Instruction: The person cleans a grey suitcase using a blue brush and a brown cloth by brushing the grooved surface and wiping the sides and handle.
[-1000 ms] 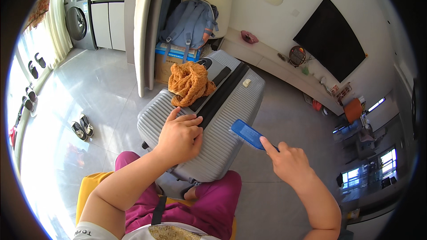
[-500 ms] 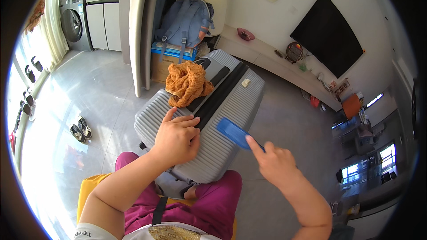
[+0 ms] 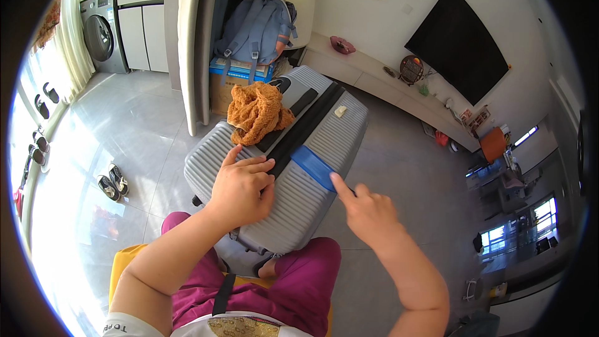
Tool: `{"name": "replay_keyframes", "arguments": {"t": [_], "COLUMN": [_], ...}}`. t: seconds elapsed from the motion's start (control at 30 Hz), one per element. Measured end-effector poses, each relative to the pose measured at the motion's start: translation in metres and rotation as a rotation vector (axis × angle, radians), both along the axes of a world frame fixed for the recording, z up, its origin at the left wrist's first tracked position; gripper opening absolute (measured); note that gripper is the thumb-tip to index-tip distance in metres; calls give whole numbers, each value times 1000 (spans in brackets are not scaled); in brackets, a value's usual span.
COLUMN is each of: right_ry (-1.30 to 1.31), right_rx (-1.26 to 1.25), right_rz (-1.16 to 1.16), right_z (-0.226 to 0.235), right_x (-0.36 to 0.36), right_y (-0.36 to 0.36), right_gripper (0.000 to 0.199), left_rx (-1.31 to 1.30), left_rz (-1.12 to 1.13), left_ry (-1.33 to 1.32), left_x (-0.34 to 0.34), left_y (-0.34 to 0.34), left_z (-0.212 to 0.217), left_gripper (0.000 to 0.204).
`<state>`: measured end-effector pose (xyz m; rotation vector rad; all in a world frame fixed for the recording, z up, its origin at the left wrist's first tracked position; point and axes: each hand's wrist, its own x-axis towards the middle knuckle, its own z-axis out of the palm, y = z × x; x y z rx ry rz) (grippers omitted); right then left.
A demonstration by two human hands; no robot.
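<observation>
- A grey ribbed suitcase [image 3: 293, 193] is laid flat on the tiled floor [image 3: 137, 125], its near end just beyond the seated person's knees.
- The left hand [image 3: 242, 188] is rested on the near left part of the lid, fingers [image 3: 253, 163] loosely curled and pressed flat, nothing grasped.
- A blue flat item [image 3: 314, 166] (kind cannot be told) is seen lying on the lid beside the black centre band [image 3: 306, 126].
- The right hand [image 3: 368, 211] is held at the suitcase's right edge; its extended fingers [image 3: 340, 184] are touching the blue item's near end, no closed grip visible.
- An orange knitted cloth [image 3: 257, 111] is bunched at the far left of the lid.
- A blue backpack [image 3: 259, 28] is propped beyond, on a box.
</observation>
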<state>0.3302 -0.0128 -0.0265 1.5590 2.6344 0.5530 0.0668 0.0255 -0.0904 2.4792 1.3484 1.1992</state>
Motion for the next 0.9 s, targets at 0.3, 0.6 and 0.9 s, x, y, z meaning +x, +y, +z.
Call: {"name": "replay_keyframes", "arguments": {"t": [0.3,0.6,0.9], "right_ry": [-90,37,-68], "right_rx": [-95,5,-52], "right_rz": [-23,49,-317], "right_z": [16,-9,25], "right_x": [31,-9,79], "right_y": [-38,12,-38], "right_gripper": [63,63,45], "left_rx": [-21,-26,9], "left_rz": [0,-13,-15], "left_ry": [-5,11,-27], "left_x": [-5,-2,-7], "left_y": [-1,1,1], "left_z": [-2,0,-1], "left_gripper": [10,9,10]}}
